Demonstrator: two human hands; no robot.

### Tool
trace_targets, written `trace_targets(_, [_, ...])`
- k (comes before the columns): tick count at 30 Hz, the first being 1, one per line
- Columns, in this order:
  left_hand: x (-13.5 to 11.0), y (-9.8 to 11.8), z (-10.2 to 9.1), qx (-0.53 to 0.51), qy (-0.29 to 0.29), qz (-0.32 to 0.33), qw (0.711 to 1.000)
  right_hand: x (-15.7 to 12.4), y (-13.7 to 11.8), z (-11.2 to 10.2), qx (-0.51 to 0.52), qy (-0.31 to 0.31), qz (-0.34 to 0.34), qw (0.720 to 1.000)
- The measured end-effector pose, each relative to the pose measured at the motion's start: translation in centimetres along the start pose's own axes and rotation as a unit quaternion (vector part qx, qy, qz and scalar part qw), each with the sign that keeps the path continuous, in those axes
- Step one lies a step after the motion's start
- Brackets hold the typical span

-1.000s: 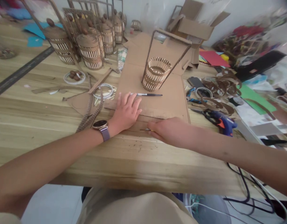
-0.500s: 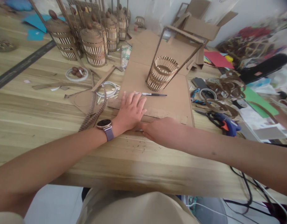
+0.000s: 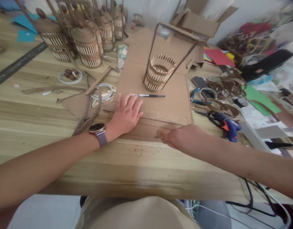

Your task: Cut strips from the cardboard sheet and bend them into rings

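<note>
A large brown cardboard sheet (image 3: 134, 76) lies on the table, with a narrow strip (image 3: 146, 125) along its near edge marked by dark lines. My left hand (image 3: 125, 114), a watch on its wrist, rests flat on the sheet with fingers spread. At the strip's near edge, the curled fingers of my right hand (image 3: 178, 135) are closed on the cardboard; their tips are partly hidden. Just beyond my left fingertips is a pen (image 3: 152, 95). Further back on the sheet stands a small slatted basket (image 3: 158, 74) with a tall handle.
Several lidded slatted lanterns (image 3: 86, 47) stand at the back left. White tape rings (image 3: 70, 77) and woven strips (image 3: 83, 116) lie at left. On the right are scissors (image 3: 209, 117), a blue glue gun (image 3: 232, 127), coiled brown strips (image 3: 228, 86) and a cardboard box (image 3: 201, 24).
My right hand has slid right along the cardboard's near edge, away from my left hand, uncovering more of the strip. The left hand stays flat on the sheet. The view has shifted slightly.
</note>
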State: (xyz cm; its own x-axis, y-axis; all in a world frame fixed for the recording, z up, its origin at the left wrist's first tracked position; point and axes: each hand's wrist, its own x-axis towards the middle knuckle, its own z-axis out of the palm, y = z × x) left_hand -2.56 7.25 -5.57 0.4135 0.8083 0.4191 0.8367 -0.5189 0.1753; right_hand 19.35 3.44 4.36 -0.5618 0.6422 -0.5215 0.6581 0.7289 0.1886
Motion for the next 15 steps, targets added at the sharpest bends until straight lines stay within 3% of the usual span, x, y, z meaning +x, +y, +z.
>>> trace_targets(9, [0.1, 0.1, 0.1, 0.02, 0.011, 0.0, 1.0, -6.1, 6.8, 5.5, 0.034, -0.008, 0.051, 0.998])
trace_targets(12, [0.2, 0.1, 0.2, 0.018, 0.017, -0.005, 1.0, -6.3, 6.8, 5.7, 0.074, 0.011, 0.068, 0.995])
trace_targets(15, [0.2, -0.1, 0.2, -0.005, 0.026, -0.016, 1.0, -4.9, 4.9, 5.2, 0.091, 0.055, 0.067, 0.992])
